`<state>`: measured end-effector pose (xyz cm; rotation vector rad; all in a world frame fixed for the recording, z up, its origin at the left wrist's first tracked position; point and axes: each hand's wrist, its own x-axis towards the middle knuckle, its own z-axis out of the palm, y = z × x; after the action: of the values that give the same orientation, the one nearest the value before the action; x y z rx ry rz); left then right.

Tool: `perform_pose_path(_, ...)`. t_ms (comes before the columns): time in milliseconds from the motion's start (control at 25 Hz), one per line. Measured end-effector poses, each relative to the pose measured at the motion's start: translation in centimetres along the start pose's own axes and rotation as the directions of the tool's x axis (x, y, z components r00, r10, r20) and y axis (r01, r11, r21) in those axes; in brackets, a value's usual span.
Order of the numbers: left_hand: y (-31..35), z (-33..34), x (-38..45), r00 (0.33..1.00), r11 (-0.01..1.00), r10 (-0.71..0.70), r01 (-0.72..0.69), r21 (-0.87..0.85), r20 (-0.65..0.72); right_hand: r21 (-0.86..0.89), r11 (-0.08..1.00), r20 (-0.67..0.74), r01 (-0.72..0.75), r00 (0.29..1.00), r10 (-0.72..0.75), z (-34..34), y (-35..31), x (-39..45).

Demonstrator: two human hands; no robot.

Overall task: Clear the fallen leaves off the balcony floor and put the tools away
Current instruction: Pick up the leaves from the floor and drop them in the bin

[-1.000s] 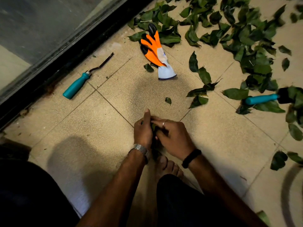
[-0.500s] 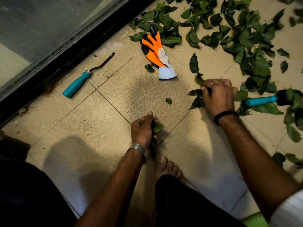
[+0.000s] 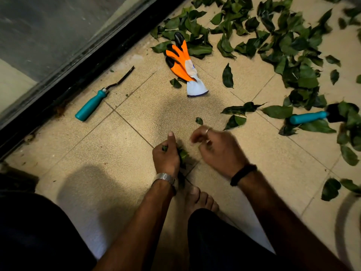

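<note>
Beige tiled balcony floor across the whole view, a black door track running diagonally along its upper left edge.

Fallen leaves spread thickly over the upper right of the floor, thinning to single ones down the right side; two lying apart near the centre, just beyond the hands.

Orange and black gloves with pale cuffs flat on the floor at upper centre, fingertips touching the leaf pile.

Both forearms reaching in from the bottom edge and converging at centre, above a bare foot.

Left hand, metal watch on the wrist, low over the floor, fingers curled round a small bunch of leaves, thumb pointing straight up.

Right hand, black band on the wrist and a ring on one finger, just beside the left, knuckles up, fingers bent inward and blurred; cannot tell whether anything is held in it.

Teal-handled weeding tool with a bent dark metal shaft by the door track, well apart from the hands.

Second teal-handled tool at right, dark head half buried among leaves.
</note>
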<state>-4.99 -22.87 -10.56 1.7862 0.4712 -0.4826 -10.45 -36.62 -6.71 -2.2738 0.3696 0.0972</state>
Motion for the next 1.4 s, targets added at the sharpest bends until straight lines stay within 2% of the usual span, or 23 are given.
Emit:
perform_pose_path(160,0.0,-0.3,0.5,0.999,0.999,-0.038,0.039,-0.003,0.028,-0.382,0.911,-0.258,-0.158,0.964,0.059,-4.8,7.4,4.8)
perform_pose_path(240,-0.3,-0.6,0.4,0.996,0.997,-0.072,0.072,-0.001,0.057,-0.470,0.846,-0.278,-0.252,0.952,0.129,-6.4,10.5,5.4)
perform_pose_path(320,-0.3,-0.9,0.3,0.993,0.995,-0.095,0.095,-0.002,0.070,-0.491,0.828,-0.283,-0.269,0.949,0.141,-6.7,11.7,5.3)
perform_pose_path(440,-0.4,-0.8,0.3,0.993,0.999,-0.040,0.043,-0.016,0.115,-0.335,0.888,-0.399,-0.316,0.901,0.170,-6.3,9.4,4.7)
perform_pose_path(520,-0.1,-0.3,-0.1,0.983,0.998,-0.004,0.016,-0.064,0.183,-0.141,0.963,-0.435,-0.230,0.888,0.149,-4.3,6.0,3.0)
perform_pose_path(600,0.2,0.2,-0.7,0.973,0.998,0.012,0.005,-0.070,0.232,0.019,0.997,-0.351,-0.079,0.933,0.080,-0.5,1.7,0.3)
perform_pose_path(720,-0.1,0.0,-0.5,0.981,0.998,-0.003,0.015,-0.061,0.194,0.121,0.988,-0.108,0.096,0.991,-0.083,3.9,-2.0,-3.2)
perform_pose_path(840,-0.8,-0.2,-0.2,0.978,0.999,0.053,-0.051,-0.014,0.200,0.167,0.980,-0.025,0.107,0.994,-0.105,2.3,-0.1,-3.1)
perform_pose_path(920,-0.8,0.3,-0.6,0.976,0.994,0.099,-0.104,0.017,0.193,0.111,0.991,-0.105,0.072,0.993,-0.061,0.1,2.3,-1.8)
perform_pose_path(1000,-0.8,0.6,-0.6,0.982,0.997,0.071,-0.074,0.011,0.176,-0.106,0.994,-0.244,-0.010,0.970,-0.016,-1.4,5.3,-0.1)
perform_pose_path(1080,-0.9,0.6,-0.6,0.977,0.995,-0.001,0.022,-0.096,0.213,-0.310,0.942,-0.288,-0.128,0.957,0.036,-2.5,8.4,1.3)
perform_pose_path(1160,-0.9,0.3,-0.8,0.965,0.980,-0.066,0.111,-0.167,0.255,-0.366,0.920,-0.279,-0.144,0.960,0.039,-2.8,10.3,1.9)
perform_pose_path(1240,-0.7,0.3,-0.9,0.957,0.968,-0.092,0.151,-0.202,0.275,-0.292,0.949,-0.327,-0.115,0.945,0.013,-2.6,9.7,1.5)
perform_pose_path(1400,-0.4,1.3,-0.8,0.949,0.964,-0.052,0.129,-0.231,0.312,0.099,0.992,-0.438,-0.076,0.892,0.113,-0.2,4.0,-0.8)
